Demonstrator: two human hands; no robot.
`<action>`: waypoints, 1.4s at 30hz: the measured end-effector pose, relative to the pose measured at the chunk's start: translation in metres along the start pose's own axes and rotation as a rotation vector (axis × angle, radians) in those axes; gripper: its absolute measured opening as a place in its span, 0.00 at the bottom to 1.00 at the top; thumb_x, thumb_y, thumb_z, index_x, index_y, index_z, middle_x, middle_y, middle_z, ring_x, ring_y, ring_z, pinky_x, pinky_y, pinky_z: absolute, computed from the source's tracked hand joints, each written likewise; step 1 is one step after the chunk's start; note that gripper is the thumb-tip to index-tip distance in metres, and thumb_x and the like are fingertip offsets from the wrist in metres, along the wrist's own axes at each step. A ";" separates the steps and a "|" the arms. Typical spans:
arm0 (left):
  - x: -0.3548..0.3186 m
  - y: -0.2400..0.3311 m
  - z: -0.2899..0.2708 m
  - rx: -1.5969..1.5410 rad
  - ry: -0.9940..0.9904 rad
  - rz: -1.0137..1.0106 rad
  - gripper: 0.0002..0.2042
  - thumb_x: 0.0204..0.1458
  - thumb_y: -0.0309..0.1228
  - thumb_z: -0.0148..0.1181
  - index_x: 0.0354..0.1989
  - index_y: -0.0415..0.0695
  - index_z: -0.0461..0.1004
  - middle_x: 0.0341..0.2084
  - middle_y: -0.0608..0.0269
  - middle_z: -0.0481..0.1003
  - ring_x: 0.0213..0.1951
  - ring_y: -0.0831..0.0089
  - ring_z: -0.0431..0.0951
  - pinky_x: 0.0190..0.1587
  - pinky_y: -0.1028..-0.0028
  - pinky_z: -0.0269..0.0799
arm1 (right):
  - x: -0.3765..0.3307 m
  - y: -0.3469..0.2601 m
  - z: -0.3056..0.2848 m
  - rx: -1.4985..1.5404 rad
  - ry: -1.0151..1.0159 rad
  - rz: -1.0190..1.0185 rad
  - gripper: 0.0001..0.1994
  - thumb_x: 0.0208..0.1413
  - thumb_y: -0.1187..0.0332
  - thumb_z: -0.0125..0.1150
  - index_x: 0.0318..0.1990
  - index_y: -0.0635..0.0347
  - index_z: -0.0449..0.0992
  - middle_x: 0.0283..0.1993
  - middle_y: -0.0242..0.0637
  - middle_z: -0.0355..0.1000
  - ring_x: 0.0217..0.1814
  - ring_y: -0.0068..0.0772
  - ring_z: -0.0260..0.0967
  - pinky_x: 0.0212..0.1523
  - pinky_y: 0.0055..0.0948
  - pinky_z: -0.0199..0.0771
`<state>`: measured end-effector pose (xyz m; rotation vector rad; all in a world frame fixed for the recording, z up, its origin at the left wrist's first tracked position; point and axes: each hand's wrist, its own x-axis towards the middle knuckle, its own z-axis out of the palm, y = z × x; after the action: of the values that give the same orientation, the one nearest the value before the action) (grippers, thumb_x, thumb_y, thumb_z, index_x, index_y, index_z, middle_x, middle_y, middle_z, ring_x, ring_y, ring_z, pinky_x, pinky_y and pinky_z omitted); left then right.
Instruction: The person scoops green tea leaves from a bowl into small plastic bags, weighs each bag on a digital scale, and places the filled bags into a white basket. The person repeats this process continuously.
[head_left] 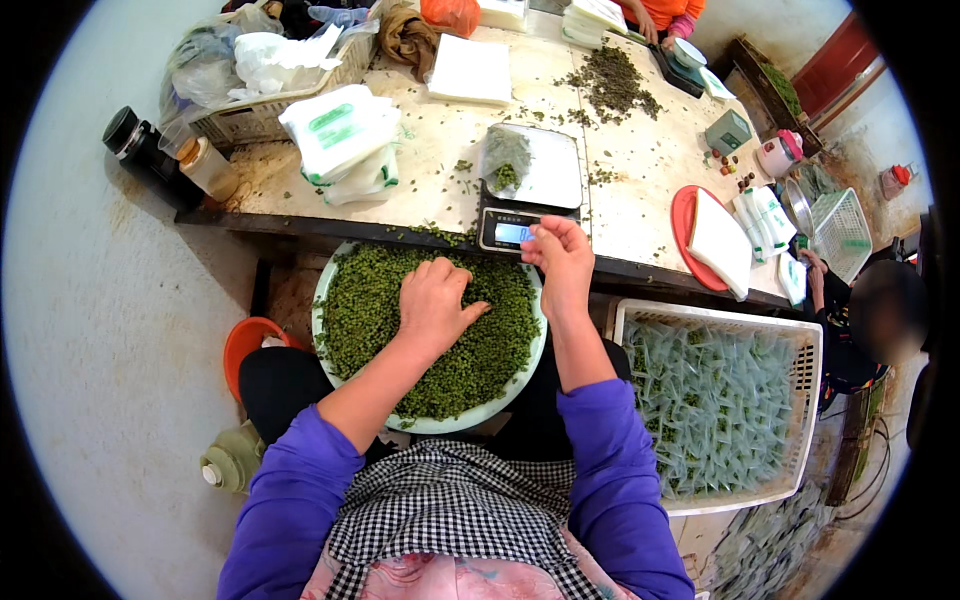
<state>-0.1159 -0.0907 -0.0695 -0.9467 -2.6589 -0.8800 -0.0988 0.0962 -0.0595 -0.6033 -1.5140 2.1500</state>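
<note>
A wide pale basin (537, 352) full of small rounded green pieces (470, 375) sits at my lap, under the table edge. Over these pieces is my left hand (435, 303), its fingers bent downward and its thumb standing apart. My right hand (562, 258) is raised beside the display of a digital scale (560, 170), thumb and fingertips pressed together. Whatever the pinch may hold is too small to make out. On the scale's plate lies a small clear bag (506, 160) with some green pieces inside, and neither hand touches it.
Right of my legs stands a white crate (812, 400) of many small clear packets (710, 410). White bag stacks (345, 135), a dark heap of small pieces (615, 85) and a red tray (684, 225) occupy the table (440, 125). Co-workers sit at the far side and right.
</note>
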 end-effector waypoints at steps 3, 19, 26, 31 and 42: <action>0.007 0.003 0.020 0.172 -0.036 -0.009 0.13 0.35 0.36 0.74 0.29 0.47 0.79 0.29 0.64 0.71 0.38 0.62 0.73 0.40 0.62 0.67 | -0.015 -0.004 -0.007 0.019 0.006 0.000 0.06 0.58 0.76 0.58 0.42 0.64 0.73 0.35 0.35 0.74 0.29 0.22 0.72 0.29 0.21 0.72; 0.009 -0.019 0.009 -1.329 0.009 -0.660 0.07 0.55 0.23 0.63 0.40 0.39 0.74 0.29 0.64 0.78 0.29 0.79 0.76 0.31 0.80 0.72 | -0.019 0.024 -0.051 0.057 0.127 0.022 0.06 0.59 0.76 0.56 0.43 0.63 0.73 0.35 0.35 0.76 0.28 0.20 0.71 0.29 0.20 0.70; 0.074 0.005 0.017 -1.177 0.294 -0.406 0.06 0.55 0.18 0.60 0.40 0.35 0.74 0.34 0.59 0.78 0.35 0.75 0.79 0.39 0.76 0.77 | -0.014 0.025 -0.041 0.057 0.060 0.018 0.06 0.58 0.77 0.57 0.43 0.63 0.73 0.34 0.36 0.76 0.26 0.20 0.70 0.29 0.19 0.69; 0.119 0.004 0.032 -0.387 0.493 0.122 0.10 0.41 0.18 0.67 0.33 0.43 0.79 0.44 0.63 0.75 0.45 0.65 0.76 0.47 0.69 0.71 | -0.018 0.020 -0.032 0.007 -0.004 0.036 0.07 0.58 0.78 0.55 0.44 0.64 0.73 0.34 0.36 0.75 0.27 0.20 0.69 0.30 0.20 0.69; 0.126 -0.009 0.038 0.219 0.496 0.218 0.09 0.35 0.25 0.70 0.28 0.46 0.80 0.50 0.63 0.74 0.56 0.61 0.69 0.59 0.59 0.60 | -0.021 0.015 -0.036 0.001 -0.073 0.057 0.07 0.59 0.78 0.55 0.45 0.64 0.73 0.36 0.34 0.74 0.30 0.18 0.69 0.33 0.19 0.72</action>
<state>-0.2184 -0.0088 -0.0599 -0.8174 -2.1325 -0.6538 -0.0624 0.1064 -0.0824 -0.5809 -1.5512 2.2378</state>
